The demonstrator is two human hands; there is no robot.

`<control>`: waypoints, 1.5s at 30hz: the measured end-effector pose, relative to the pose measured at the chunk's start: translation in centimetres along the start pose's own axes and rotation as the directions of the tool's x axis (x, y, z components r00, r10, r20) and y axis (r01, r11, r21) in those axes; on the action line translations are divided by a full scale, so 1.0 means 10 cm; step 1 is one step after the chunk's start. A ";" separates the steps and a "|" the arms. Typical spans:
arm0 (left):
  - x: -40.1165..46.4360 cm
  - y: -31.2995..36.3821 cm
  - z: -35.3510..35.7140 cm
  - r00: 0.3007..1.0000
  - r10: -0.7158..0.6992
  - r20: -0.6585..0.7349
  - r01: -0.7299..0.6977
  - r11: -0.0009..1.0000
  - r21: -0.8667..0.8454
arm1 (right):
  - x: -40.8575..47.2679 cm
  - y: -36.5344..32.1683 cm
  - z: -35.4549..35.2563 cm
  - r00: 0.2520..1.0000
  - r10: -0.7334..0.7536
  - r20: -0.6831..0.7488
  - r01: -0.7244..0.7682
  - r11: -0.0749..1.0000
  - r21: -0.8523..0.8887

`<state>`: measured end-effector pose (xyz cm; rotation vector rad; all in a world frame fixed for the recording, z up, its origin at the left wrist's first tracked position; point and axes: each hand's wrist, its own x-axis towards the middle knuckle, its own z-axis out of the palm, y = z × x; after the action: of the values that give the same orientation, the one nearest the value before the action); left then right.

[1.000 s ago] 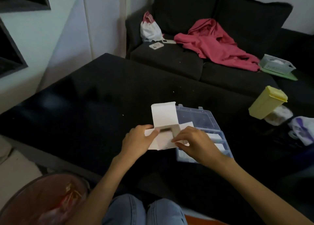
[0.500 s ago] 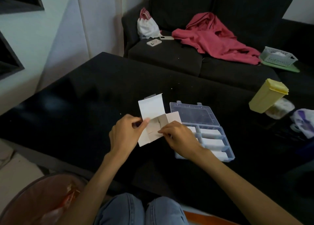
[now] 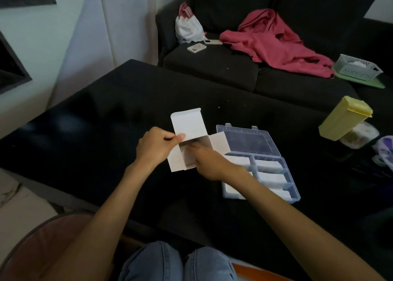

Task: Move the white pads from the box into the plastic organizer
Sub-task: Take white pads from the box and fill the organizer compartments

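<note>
left hand [image 3: 154, 145] pinching the wall of the opened white box [image 3: 187, 139] on the black table [image 3: 102, 119], right hand [image 3: 209, 160] reaching into the box mouth, its fingers hidden so grip unclear, plastic organizer [image 3: 274, 174] just right of that hand, lid open, white pads [image 3: 269, 177] in its compartments

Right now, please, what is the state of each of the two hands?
Left hand: pinches a flap of the white box, holding it open.
Right hand: fingers reach into the box; whether they grip anything cannot be told.

right fingers [image 3: 192, 148] hidden inside box [image 3: 187, 129]
</note>
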<state>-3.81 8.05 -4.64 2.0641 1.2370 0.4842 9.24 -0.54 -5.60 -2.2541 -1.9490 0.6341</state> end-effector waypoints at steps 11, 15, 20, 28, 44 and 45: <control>-0.07 0.06 0.10 0.995 0.041 -0.094 -0.040 0.999 0.016 | 0.14 -0.06 -0.05 0.984 0.120 0.133 -0.098 0.982 -0.160; -0.13 0.05 0.12 0.989 0.076 -0.127 -0.076 0.997 0.004 | -0.01 -0.07 -0.05 0.993 0.074 -0.089 -0.087 0.985 -0.150; -0.25 0.02 0.13 0.982 0.128 -0.136 -0.128 0.992 0.007 | -0.13 -0.04 -0.04 0.970 0.033 -0.242 -0.090 0.969 -0.229; -0.26 0.02 0.13 0.980 0.154 -0.129 -0.154 0.988 0.004 | -0.30 0.12 -0.05 0.899 -0.250 -0.358 0.105 0.920 -0.378; 0.37 -0.09 0.12 0.985 -0.068 0.160 0.089 0.988 -0.128 | -0.30 0.34 -0.46 0.915 0.208 -0.347 0.011 0.844 0.536; 0.37 -0.10 0.12 0.988 -0.087 0.128 0.100 0.990 -0.102 | -0.31 0.35 -0.51 0.927 0.244 -0.284 -0.020 0.789 0.614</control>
<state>-1.93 11.15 -6.35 1.9068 1.2021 0.3662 14.05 -3.11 -1.41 -1.9275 -1.1940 0.6867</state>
